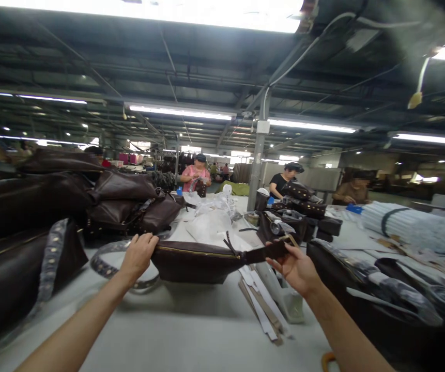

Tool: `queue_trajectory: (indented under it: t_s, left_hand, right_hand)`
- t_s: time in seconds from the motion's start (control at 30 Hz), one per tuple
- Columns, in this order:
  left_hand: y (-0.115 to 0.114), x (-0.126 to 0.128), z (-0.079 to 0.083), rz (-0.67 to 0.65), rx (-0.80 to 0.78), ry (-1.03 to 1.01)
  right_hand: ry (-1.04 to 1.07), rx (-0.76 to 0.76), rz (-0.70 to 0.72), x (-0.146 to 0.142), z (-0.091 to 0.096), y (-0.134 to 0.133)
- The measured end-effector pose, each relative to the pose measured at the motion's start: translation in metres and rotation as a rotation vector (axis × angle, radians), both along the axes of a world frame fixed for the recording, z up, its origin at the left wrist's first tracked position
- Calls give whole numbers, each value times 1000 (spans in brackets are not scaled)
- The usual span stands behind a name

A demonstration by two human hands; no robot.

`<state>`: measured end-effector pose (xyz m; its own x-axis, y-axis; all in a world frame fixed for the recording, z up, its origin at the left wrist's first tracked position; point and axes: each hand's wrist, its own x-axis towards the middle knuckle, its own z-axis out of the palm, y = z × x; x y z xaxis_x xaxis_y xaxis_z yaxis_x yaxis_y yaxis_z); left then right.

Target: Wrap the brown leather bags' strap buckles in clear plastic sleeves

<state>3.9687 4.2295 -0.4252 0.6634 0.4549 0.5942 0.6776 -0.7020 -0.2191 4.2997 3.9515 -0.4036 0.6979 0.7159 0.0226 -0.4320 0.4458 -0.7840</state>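
Observation:
A dark brown leather bag (195, 263) with a gold zipper along its top hangs just above the white table, stretched between my hands. My left hand (139, 257) is closed on its left end. At the other end, my right hand (294, 266) pinches the short dark strap (259, 255), close to a gold-coloured buckle or ring. A zipper pull (228, 243) sticks up near the bag's right end. Behind my left hand and the bag, a studded strap in plastic wrap (106, 258) lies looped on the table.
Brown bags are piled at left (125, 199), with more bags at right (346, 274) and back right (303, 206). Card strips (261, 305) lie under my right hand. Wrapped white rolls (412, 222) and a pillar (258, 165) stand farther back. Several people work across the table.

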Motion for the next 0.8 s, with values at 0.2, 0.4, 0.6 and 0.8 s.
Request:
queue_trajectory:
  t_s: [0.2,0.4,0.6,0.8]
  left_hand:
    - [12,-5,-57,93,-16,-7]
    - [2,-35,-111,111,-189,136]
    - [-20,-30,-113,109,-329,81]
    - [-67,-18,-106,-101,-423,-146]
  right_hand:
    - [188,-51,42,-44,-110,-64]
    - [175,-201,63,-103,-173,-79]
    - [51,-341,-153,-95,-175,-66]
    - [114,-305,-196,-83,-193,-75]
